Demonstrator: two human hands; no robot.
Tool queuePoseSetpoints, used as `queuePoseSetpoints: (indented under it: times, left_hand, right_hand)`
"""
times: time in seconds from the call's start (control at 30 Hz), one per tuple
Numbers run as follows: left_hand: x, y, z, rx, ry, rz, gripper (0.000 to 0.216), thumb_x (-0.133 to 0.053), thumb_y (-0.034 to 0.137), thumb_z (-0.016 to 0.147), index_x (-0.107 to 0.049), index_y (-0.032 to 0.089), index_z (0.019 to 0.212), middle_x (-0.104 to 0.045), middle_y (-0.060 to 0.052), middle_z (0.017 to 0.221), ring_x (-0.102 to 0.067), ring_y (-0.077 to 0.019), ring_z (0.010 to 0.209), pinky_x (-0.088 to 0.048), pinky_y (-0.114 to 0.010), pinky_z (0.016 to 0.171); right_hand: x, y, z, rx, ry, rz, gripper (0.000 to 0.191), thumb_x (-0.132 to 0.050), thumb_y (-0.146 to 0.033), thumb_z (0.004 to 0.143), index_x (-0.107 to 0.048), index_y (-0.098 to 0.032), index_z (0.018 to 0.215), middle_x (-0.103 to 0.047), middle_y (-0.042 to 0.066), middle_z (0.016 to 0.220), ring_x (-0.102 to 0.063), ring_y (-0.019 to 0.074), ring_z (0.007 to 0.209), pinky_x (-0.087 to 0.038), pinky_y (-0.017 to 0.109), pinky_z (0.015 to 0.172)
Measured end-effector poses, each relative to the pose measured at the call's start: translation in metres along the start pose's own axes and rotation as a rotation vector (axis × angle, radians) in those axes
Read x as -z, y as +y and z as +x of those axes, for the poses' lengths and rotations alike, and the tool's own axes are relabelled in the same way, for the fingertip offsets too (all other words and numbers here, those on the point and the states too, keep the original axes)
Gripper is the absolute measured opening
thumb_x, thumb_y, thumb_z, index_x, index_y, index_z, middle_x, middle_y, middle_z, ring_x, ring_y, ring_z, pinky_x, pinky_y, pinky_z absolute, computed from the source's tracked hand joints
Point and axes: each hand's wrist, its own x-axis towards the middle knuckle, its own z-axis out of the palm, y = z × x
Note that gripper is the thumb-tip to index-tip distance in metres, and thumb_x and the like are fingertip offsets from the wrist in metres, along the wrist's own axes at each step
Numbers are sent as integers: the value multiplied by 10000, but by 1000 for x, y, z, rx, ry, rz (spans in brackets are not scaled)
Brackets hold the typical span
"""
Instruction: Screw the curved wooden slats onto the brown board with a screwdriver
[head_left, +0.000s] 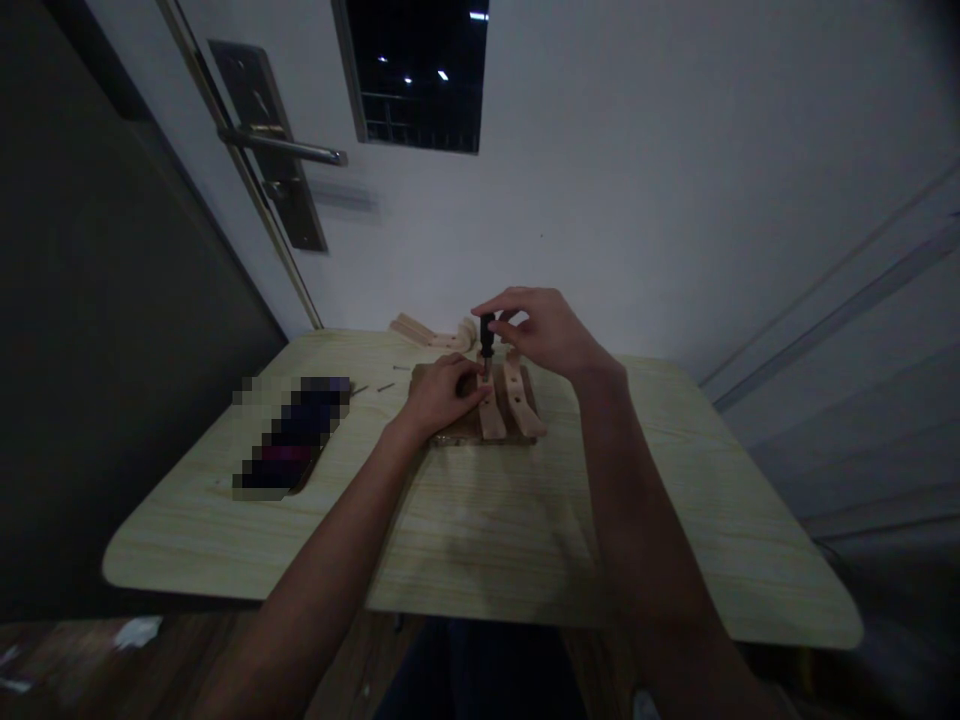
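Observation:
My right hand (529, 318) grips the black handle of a screwdriver (487, 334), which stands upright with its tip down at a pale wooden piece (491, 418). My left hand (444, 393) pinches low beside the tip, fingers against that piece; whether a screw is between them is too small to tell. A second bent wooden piece (517, 392) with holes lies just to the right. Both rest on a brown board (459, 430), partly hidden under my left hand. Behind the board are more pale wooden pieces (429, 335).
Several screws (385, 387) lie left of the board. A phone-like dark object (300, 430), blurred out, is at the table's left. The light wood table (675, 480) stands against a white door with a metal handle (285, 147) and a dark window (420, 75).

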Motion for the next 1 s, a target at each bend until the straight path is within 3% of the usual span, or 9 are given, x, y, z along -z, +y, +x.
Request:
queuePoseSetpoints:
  times: [0.13,0.3,0.43,0.7,0.87,1.0]
  left_hand:
    - [0,1,0,7,-6,9,269,-631,385,870,-681,171,1025,-677,-78,1023,-636,-236,983,-505,-386,905]
    - [1,3,0,7,-5,10,260,-630,387,867,-676,180,1016,-676,-75,1039,-633,-236,982,-505,-401,916]
    - [1,2,0,4,-2,6,248,-634,379,865,-674,180,1009,-677,-80,1048,-630,-236,981,-505,-401,910]
    - [1,1,0,5,-6,3,286,-616,403,872,-684,170,1024,-674,-84,1046,-631,-238,978,-499,-382,906]
    - [1,2,0,5,-12,4,295,-610,400,873,-687,172,1042,-672,-74,1014,-634,-231,952,-498,-370,893]
    - [2,2,0,9,-17,0,275,-613,384,873,-687,179,1040,-676,-72,1022,-633,-233,959,-498,-384,901]
  right_hand:
    - [-2,-4,1,-4,45,-77,139,-673,-112,764,-697,-156,895,-666,25,848,-545,101,635,-473,266,668]
    - [-4,-6,2,30,50,-120,96,-702,-137,773,-639,-183,830,-605,-6,777,-536,112,662,-431,260,649]
    - [-5,-5,2,5,83,-124,171,-749,-188,756,-579,-201,761,-598,-5,823,-534,112,670,-434,265,638]
    - [-4,-3,2,9,30,-4,18,-679,-193,797,-679,-178,785,-695,14,807,-605,134,745,-490,275,710]
    - [1,0,-1,-16,-48,91,208,-590,-172,843,-743,-170,984,-740,64,989,-648,148,855,-511,277,743]
    - [2,4,-1,-27,11,32,203,-633,-176,815,-744,-182,985,-723,36,904,-616,133,785,-492,269,733]
